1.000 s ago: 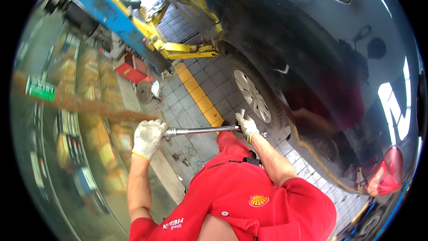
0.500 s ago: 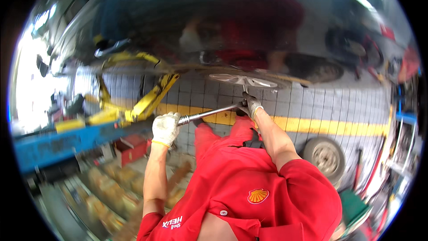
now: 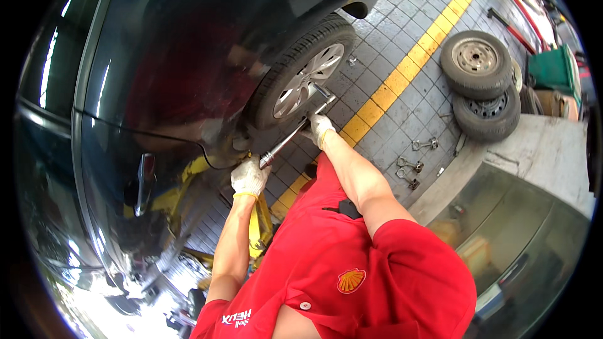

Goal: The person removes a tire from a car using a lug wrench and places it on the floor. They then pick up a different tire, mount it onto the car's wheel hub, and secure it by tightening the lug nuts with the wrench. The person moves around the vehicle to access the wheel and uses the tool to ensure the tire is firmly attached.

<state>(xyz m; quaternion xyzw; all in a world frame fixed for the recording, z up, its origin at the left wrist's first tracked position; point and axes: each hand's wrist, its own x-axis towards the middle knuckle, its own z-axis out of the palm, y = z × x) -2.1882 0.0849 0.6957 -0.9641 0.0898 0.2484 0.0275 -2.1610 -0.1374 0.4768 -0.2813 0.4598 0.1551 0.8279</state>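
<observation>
A long chrome torque wrench slants across in front of the car's wheel, which has a silver spoked rim. My left hand, in a whitish knitted glove, is closed round its lower end, by the ribbed collar. Farther up the shaft, near the head, my right hand is closed too, in a glove with a dark palm side. From the wrench head a socket piece points toward the rim. Whether it sits on a wheel nut I cannot tell.
The dark car body fills the left, with a yellow lift arm below it. Two spare wheels lie stacked at the right. Several pistons with rods are on the tiled floor, near a glass-fronted cabinet.
My view has swung round to the right, so the wheel and spare wheels show more fully. The wrench now slopes more steeply, with both hands still on it.
</observation>
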